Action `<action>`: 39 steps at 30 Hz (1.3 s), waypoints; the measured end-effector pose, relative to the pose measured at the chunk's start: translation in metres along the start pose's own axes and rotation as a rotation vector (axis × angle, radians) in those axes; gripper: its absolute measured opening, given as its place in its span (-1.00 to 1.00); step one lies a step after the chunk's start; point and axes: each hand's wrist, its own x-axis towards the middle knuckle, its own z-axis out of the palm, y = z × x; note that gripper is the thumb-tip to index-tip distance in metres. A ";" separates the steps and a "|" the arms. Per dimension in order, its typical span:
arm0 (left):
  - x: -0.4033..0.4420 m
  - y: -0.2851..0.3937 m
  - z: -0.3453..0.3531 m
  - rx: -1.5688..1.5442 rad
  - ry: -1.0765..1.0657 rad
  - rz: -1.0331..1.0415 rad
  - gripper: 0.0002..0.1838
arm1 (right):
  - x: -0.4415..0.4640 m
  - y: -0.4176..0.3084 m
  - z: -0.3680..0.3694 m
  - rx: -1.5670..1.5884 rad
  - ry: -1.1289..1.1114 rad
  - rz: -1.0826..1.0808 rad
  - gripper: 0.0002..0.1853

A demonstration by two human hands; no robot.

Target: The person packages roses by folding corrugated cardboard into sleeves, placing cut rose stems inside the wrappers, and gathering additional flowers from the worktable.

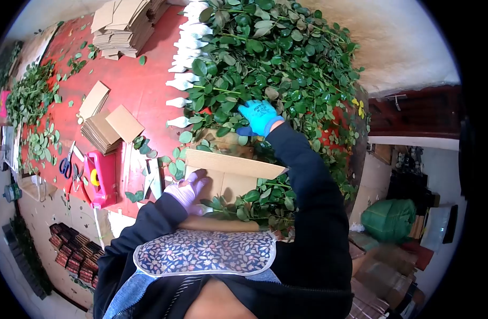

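Observation:
My left hand point(186, 192), in a pale purple glove, rests with its fingers apart on the left end of a folded cardboard sheet point(233, 164). My right hand point(259, 116), in a bright blue glove, touches the near side of a big heap of leafy stems point(286, 69). Its thumb stands apart from its fingers, and nothing shows between them. White netted flower heads point(181, 84) line the heap's left edge. Closer to my body, more leafy stems point(262, 199) lie below the cardboard, with a white netted head point(201, 209) beside my left hand.
Cardboard pieces point(101, 132) and a tall cardboard stack point(124, 29) lie on the red table point(153, 69). A pink tape dispenser point(103, 178), blue-handled scissors point(66, 167) and red-handled cutters point(78, 183) sit at the left front. Loose leaves are scattered around.

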 end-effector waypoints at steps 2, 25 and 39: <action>0.001 -0.004 0.003 -0.020 0.034 0.020 -0.02 | -0.001 0.004 0.012 0.020 0.046 -0.010 -0.23; -0.003 -0.017 0.021 0.062 -0.025 -0.059 -0.40 | -0.019 0.004 -0.006 0.011 0.732 -0.115 -0.54; -0.005 -0.007 0.011 0.069 -0.046 -0.104 -0.50 | -0.092 0.033 -0.082 0.287 0.655 0.169 -0.62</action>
